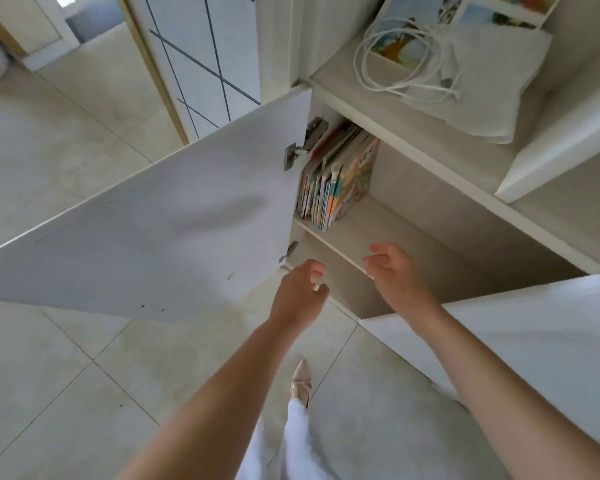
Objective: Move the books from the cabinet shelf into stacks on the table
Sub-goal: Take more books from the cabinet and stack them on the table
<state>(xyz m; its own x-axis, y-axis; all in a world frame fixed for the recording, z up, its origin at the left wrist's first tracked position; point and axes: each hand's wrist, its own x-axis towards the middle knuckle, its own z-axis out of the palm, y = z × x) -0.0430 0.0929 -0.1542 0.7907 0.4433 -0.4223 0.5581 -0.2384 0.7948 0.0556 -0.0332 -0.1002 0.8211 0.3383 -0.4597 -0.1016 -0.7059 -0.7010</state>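
Note:
Several thin colourful books (336,178) stand upright at the left end of the cabinet shelf (378,233), leaning against the cabinet's side wall. My left hand (300,292) hovers below the shelf's front edge with its fingers loosely curled and nothing in it. My right hand (392,271) is in front of the shelf's edge, to the right of the books, fingers apart and empty. Neither hand touches the books. No table is in view.
The left cabinet door (146,233) swings wide open over the tiled floor (49,358); the right door (541,344) is open too. On the cabinet top lie a white cable (395,53) and a grey cloth bag (485,81). My foot (301,379) is below.

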